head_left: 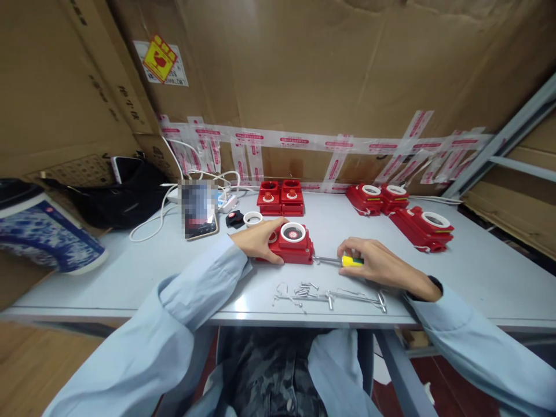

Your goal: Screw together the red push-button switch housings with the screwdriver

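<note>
My left hand (263, 240) is closed over the left end of a red housing (295, 253) with a white ring and a dark round centre on top. In my right hand (376, 262) is a screwdriver (351, 262) with a yellow and green handle. Its shaft lies level, and the tip meets the right end of the housing, where a small metal piece shows. Below, near the table's front edge, lie several small screws (304, 289) and thin metal rods (354, 296). Just behind my left hand are a loose white ring (252, 219) and a black cap (234, 218).
Two red housings (280, 200) stand at the back centre, several more (423, 227) at the back right. A phone (200, 211), white cables (163, 202), a black bag (113, 194) and a blue patterned cup (47, 231) occupy the left. Cardboard (304, 75) walls the back.
</note>
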`<action>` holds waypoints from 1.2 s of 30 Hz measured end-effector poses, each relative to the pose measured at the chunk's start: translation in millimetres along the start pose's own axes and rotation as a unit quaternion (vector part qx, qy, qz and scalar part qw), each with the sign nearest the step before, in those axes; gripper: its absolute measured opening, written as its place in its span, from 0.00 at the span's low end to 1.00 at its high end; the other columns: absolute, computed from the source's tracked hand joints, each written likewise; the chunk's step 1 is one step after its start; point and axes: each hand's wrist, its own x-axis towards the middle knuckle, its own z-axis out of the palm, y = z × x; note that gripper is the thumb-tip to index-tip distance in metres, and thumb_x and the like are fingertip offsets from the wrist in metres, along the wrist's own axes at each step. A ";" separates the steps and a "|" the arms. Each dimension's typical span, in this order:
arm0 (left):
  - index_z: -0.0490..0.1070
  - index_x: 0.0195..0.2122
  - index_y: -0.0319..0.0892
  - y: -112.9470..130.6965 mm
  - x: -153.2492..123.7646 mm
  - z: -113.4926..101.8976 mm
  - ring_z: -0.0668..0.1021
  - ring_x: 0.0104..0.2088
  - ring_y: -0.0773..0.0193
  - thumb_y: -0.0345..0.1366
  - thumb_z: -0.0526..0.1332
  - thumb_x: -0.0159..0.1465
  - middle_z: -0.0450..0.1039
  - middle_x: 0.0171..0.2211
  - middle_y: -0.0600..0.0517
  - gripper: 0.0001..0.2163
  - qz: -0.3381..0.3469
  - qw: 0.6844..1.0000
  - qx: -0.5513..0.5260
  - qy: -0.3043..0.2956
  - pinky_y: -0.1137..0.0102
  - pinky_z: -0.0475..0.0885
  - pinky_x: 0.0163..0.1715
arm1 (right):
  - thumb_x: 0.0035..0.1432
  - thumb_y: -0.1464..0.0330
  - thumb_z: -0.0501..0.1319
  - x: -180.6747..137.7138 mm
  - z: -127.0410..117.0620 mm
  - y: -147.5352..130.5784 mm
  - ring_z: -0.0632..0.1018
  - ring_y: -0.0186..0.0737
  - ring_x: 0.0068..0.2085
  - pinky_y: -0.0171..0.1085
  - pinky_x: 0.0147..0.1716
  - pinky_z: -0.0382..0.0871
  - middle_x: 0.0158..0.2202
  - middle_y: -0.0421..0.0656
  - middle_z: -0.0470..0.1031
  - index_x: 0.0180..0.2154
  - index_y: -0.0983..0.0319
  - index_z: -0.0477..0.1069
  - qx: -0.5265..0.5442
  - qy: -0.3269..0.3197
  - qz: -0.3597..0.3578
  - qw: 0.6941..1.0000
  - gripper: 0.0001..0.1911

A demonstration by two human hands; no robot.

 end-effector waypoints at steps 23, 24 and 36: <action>0.60 0.54 0.43 1.4 -0.3 -0.8 0.73 0.50 0.50 0.41 0.71 0.44 0.70 0.51 0.47 0.35 -0.006 1.000 0.007 -0.009 0.63 0.67 0.48 | 0.52 0.55 0.62 2.7 -10.0 -0.4 0.74 0.45 0.34 0.37 0.32 0.57 0.33 0.43 0.76 0.43 0.58 0.71 -0.116 -0.001 0.026 0.993 0.19; 0.60 0.54 0.43 1.7 -0.4 -1.3 0.73 0.50 0.51 0.41 0.71 0.45 0.70 0.51 0.47 0.35 -0.002 1.000 0.011 -0.012 0.63 0.67 0.48 | 0.52 0.54 0.62 1.9 -12.9 -0.1 0.74 0.44 0.32 0.37 0.31 0.56 0.31 0.43 0.76 0.43 0.58 0.72 -0.120 0.004 0.040 0.992 0.20; 0.58 0.55 0.43 8.6 -9.2 -26.3 0.74 0.47 0.52 0.43 0.70 0.46 0.71 0.49 0.47 0.36 -0.001 0.998 0.018 0.057 0.61 0.68 0.48 | 0.50 0.52 0.61 43.7 7.8 -20.4 0.63 0.30 0.24 0.32 0.25 0.57 0.23 0.37 0.67 0.39 0.64 0.76 0.202 0.071 0.015 0.977 0.23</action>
